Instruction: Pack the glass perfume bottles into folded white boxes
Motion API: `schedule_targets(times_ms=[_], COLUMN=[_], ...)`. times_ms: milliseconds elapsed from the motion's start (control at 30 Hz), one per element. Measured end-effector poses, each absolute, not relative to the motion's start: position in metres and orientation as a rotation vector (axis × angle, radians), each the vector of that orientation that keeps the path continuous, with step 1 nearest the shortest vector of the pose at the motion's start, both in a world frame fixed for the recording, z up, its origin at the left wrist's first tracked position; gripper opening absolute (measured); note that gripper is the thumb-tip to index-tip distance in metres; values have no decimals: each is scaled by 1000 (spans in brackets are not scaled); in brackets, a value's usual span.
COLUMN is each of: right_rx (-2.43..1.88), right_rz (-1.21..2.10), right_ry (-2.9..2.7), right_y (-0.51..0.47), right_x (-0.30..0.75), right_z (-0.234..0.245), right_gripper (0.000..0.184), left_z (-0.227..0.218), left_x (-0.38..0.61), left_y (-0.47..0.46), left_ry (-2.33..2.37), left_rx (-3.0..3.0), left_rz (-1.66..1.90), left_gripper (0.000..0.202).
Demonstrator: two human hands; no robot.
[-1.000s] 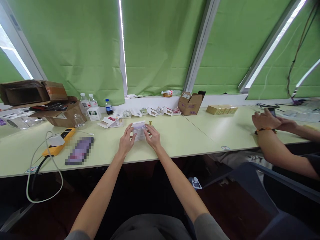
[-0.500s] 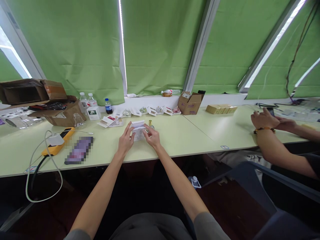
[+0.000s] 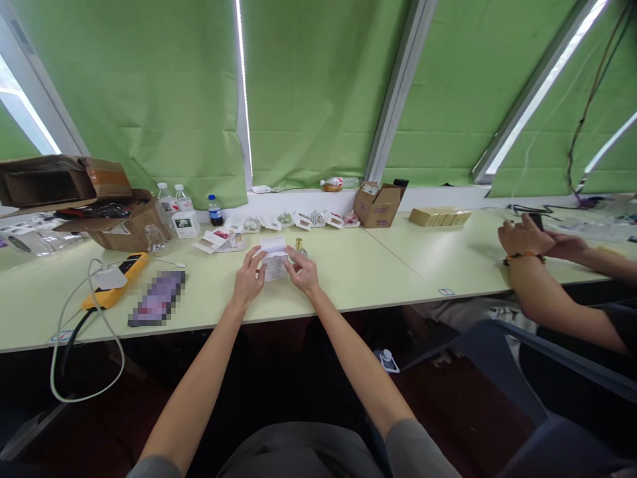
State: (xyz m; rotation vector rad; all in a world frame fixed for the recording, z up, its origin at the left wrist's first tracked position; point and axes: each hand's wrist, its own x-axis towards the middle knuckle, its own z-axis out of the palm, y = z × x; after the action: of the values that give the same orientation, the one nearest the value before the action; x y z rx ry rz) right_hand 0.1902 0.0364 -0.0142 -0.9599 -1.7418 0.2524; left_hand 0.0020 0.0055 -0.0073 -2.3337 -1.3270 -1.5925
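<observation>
A small white box (image 3: pixel 274 263) with its top flap raised stands on the pale green table (image 3: pixel 358 272) in front of me. My left hand (image 3: pixel 247 280) grips its left side, fingers curled round it. My right hand (image 3: pixel 301 271) holds its right side, fingertips pinched on the edge. Just behind the right hand stands a small glass bottle with a gold cap (image 3: pixel 298 247), partly hidden by the box.
A row of small bottles and opened white boxes (image 3: pixel 293 220) lines the back edge. Cardboard boxes (image 3: pixel 379 204) and water bottles (image 3: pixel 172 199) stand there too. A yellow power strip (image 3: pixel 113 282) and a phone (image 3: pixel 158 298) lie at left. Another person's hands (image 3: pixel 535 240) hold a phone at right.
The box's top flap has lifted open since the first frame, and the gold-capped bottle behind it shows more. Both hands have stayed on the box.
</observation>
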Motion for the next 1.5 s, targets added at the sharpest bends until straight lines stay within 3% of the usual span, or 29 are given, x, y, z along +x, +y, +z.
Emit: schedule_targets(times_ms=[367,700,833,1000,1167,1233,1400,1500], right_rx=[-927,-1067,-1319,-1611,-1669,-1654,-1527,-1462], right_rz=[358,172,101,179,213,213,136,104], right_ry=[-1729,-1399,-1425,-1685,-1771,-1754,-1695,-1602], right_y=[34,47,62,79,86,86,82,79], right_x=[190,196,205,212,215,216,217,218], right_z=[-11,-13,-8,-3,-11,-15,-19,-17], right_gripper=[53,40,40,55,43,41,38,40], left_z=[-10,-11,-11,-17,-23,-25,-27,-27], left_x=[-1,-2,-1,-2,-4,-4,-5,-8], left_y=[10,11,10,15,18,18,20,24], left_ry=[-1270,-1259,-1272,-1331,-1594,-1734,-1840,-1810], left_rx=[-2424,-2377,-2406,-2392,-2426,-2445,-2493,-2358], left_rz=[-1682,-1633,-1731,-1918,-1909,-1856,-1929,-2043], left_gripper=[36,36,45,66,79,76,43,41])
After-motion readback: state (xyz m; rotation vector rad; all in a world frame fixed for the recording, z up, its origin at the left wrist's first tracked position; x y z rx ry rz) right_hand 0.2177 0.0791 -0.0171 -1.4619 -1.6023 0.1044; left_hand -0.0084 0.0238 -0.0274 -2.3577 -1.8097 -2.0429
